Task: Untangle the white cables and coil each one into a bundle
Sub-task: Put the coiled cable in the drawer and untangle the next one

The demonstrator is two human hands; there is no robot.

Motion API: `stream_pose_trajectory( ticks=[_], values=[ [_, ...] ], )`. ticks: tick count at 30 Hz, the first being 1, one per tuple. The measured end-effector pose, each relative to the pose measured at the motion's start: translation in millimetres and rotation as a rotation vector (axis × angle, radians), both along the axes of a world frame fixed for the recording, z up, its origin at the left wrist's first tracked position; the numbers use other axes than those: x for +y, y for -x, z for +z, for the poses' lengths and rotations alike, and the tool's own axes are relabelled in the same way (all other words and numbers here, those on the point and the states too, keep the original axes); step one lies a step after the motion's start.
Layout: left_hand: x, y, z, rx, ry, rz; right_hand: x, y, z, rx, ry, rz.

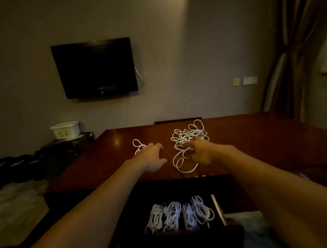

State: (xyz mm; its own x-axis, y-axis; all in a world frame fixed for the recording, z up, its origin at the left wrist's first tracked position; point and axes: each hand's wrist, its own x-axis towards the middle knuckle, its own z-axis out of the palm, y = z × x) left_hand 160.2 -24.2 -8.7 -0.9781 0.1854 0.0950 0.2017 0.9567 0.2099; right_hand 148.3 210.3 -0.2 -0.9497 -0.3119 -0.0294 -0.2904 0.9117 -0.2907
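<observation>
A tangle of white cables (190,136) lies on the dark wooden table (254,138), with loose loops trailing toward the near edge. My right hand (199,152) is at the near side of the tangle, its fingers curled round strands of it. A small separate white cable (138,145) lies to the left. My left hand (151,156) hovers over its near end with fingers spread and relaxed, hiding part of it. Several coiled white bundles (180,215) lie side by side in an open dark drawer (218,210) below the table edge.
A black television (95,68) hangs on the wall. A white box (65,130) sits on a dark cabinet at the left. A chair back (177,120) shows behind the table. Brown curtains (295,50) hang at the right.
</observation>
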Motion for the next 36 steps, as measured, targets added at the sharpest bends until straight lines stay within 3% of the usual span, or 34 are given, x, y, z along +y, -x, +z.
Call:
stream_pose_trajectory(
  ticks=[11,14,19,25,29,32,34,36],
  values=[
    [32.6,54.9,-24.4,-0.157,-0.211,-0.106,0.8,62.8,-24.9,-0.037,0.095,0.001],
    [39.4,75.7,-40.0,-0.172,-0.159,-0.145,1.3,86.4,-42.4,-0.036,0.053,-0.033],
    [32.4,106.8,-65.2,0.052,-0.003,0.01,-12.9,115.3,-61.4,0.144,0.092,-0.045],
    [28.1,142.4,-78.2,0.008,-0.039,0.144,-37.8,143.3,-83.1,0.211,0.074,0.012],
    [26.7,159.1,-75.1,0.039,-0.244,-0.042,-45.2,161.6,-82.1,0.265,0.094,-0.024],
    [25.4,166.2,-67.4,-0.014,-0.615,-0.148,-47.3,172.1,-78.9,0.278,0.066,-0.078],
    [27.9,167.8,-64.6,0.139,-0.817,-0.06,-52.5,175.4,-77.0,0.331,0.065,-0.101],
    [24.3,174.3,-63.0,0.403,-0.684,0.127,-62.5,175.8,-73.8,0.361,0.084,-0.081]
  ],
)
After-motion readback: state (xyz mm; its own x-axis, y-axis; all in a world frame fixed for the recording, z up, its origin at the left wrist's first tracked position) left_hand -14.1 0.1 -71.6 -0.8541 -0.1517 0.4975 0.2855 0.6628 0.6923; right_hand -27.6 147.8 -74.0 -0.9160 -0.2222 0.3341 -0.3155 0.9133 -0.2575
